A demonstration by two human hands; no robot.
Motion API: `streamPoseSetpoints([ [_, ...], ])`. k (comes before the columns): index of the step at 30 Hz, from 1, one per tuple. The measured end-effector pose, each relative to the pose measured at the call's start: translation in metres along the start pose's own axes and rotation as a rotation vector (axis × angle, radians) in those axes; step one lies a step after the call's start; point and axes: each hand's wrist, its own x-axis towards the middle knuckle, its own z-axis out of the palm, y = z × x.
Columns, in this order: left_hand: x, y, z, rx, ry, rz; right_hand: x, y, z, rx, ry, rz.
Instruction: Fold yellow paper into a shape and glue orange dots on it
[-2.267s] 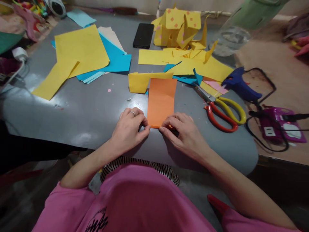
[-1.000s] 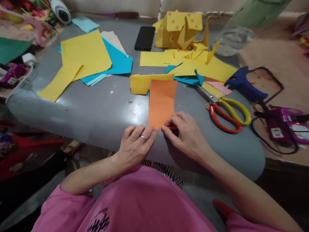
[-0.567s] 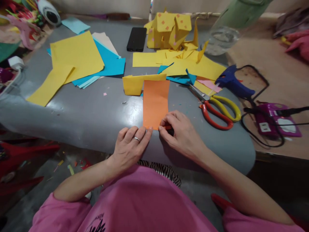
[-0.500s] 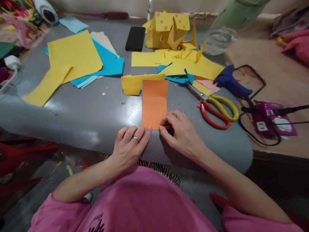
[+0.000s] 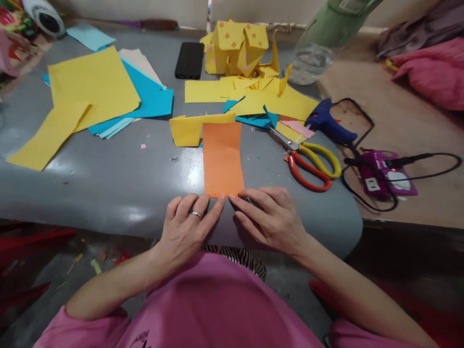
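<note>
A rectangular orange paper sheet (image 5: pixel 223 162) lies mid-frame on a glossy grey table (image 5: pixel 108 193); left hand (image 5: pixel 188 220) and right hand (image 5: pixel 270 220), fingers outstretched, touch the sheet's lower edge. Whitish wall (image 5: pixel 246 9) spans the top; grey floor (image 5: pixel 72 278), lower left.

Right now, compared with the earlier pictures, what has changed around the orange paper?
The left hand, pinching the near left corner of the orange rectangular paper sheet at first, has moved rightward and lays its fingertips along the near edge. The right hand has opened from its pinch, its fingers now stretched to that edge. The red-and-yellow-handled metal scissors and black rectangular phone stayed put.
</note>
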Motion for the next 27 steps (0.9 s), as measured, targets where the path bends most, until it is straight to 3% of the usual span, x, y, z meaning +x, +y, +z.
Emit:
streamPoseSetpoints([
  [7, 0.004, 0.006, -0.003, 0.012, 0.014, 0.009, 0.000, -0.009, 0.001, -0.001, -0.037, 0.084],
  [13, 0.004, 0.011, 0.004, 0.006, 0.051, 0.024, 0.000, -0.026, 0.003, -0.079, 0.010, 0.181],
  [19, -0.006, -0.003, 0.003, -0.029, 0.067, -0.033, -0.001, -0.027, 0.006, -0.090, 0.045, 0.192],
  [23, -0.015, -0.015, 0.000, 0.000, 0.019, -0.069, -0.002, -0.026, 0.007, -0.075, 0.039, 0.189],
  [27, -0.007, -0.012, 0.001, -0.059, 0.079, -0.048, 0.000, -0.027, 0.006, -0.072, 0.017, 0.191],
])
